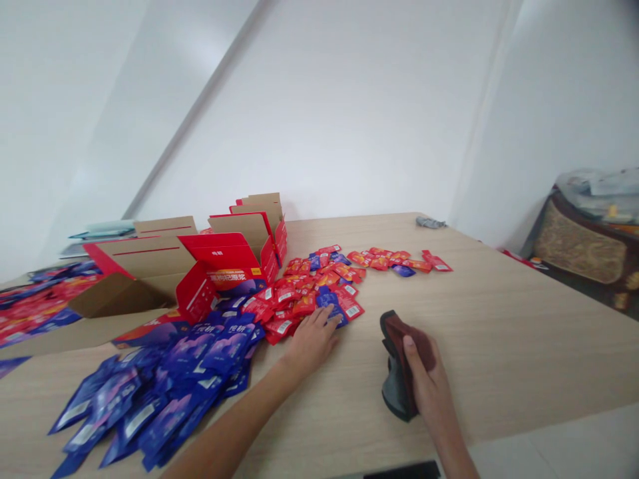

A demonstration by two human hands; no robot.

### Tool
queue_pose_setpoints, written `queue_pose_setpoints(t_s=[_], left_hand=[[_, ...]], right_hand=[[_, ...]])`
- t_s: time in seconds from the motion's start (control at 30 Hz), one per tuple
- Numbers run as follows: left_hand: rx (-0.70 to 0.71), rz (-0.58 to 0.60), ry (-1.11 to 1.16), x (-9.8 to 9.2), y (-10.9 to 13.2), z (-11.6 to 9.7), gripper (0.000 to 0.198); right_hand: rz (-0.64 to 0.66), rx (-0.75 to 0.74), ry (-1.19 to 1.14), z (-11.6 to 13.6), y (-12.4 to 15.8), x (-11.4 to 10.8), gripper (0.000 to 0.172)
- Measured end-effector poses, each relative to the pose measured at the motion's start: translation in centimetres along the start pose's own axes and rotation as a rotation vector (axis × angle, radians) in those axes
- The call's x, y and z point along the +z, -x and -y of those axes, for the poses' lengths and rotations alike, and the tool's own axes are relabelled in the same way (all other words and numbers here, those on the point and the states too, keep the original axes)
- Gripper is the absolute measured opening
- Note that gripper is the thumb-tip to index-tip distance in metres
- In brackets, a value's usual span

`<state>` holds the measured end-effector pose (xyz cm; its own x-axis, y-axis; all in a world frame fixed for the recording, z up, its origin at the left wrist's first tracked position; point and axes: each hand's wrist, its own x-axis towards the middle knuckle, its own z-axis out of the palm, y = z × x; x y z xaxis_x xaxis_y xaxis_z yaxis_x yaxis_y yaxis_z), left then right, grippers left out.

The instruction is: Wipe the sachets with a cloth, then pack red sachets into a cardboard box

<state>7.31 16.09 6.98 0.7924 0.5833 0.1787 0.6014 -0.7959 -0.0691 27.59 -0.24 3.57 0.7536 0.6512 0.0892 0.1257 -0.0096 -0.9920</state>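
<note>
While my right hand [430,380] pinches a brown, black-edged folded item [403,366], my left hand [314,339] lies spread on a blue plastic sachet [327,299] beside red sachets [305,305], probably light, slippery, best lifted by its edge.

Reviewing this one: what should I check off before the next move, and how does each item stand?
1. Left hand at the sachets: ok, its fingers lie on a small blue sachet at the pile's near edge.
2. Left-hand grip on that sachet: cannot tell; the fingertips' hold is unclear.
3. Right hand free: not ok, it holds a brown-and-grey item.
4. Nearest box open: ok, its flaps stand out from the opening.
5. Red sachets free of other colours: not ok, small blue ones lie among them.
6. Contents of the boxes farther back: cannot tell, their insides are hidden.
</note>
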Motion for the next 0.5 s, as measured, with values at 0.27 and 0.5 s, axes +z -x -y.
queue_pose_setpoints(t_s=[0.27,0.5], left_hand=[[0.027,0.023,-0.082,0.6,-2.5,0.7,0.055],[0.097,-0.022,-0.166,-1.1,-1.9,-1.0,0.032]], right_hand=[[-0.007,0.075,0.058,-0.4,-0.1,-0.4,0.075],[0.009,0.061,0.127,-0.5,-0.2,-1.2,0.074]])
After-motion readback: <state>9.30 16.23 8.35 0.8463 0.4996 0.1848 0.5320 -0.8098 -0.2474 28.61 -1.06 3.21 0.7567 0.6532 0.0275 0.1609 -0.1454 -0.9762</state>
